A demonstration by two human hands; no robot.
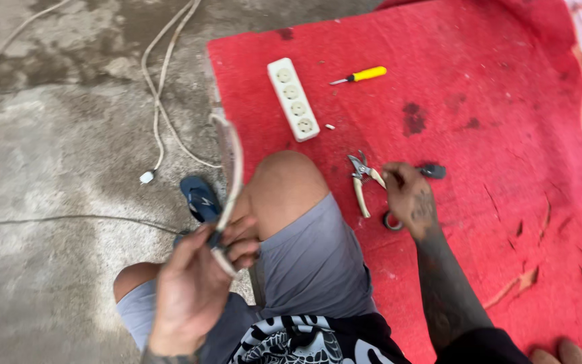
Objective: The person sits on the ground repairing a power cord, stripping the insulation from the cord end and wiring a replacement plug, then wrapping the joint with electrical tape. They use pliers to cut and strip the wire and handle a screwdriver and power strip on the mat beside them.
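Hands work apart over the red mat [506,121]. Left hand [193,283], off the mat's left edge, grips a pale cable [234,168]. Right hand [411,197], on the mat, seems to grasp the pliers [362,180] below the power strip [293,98] and screwdriver [362,75].
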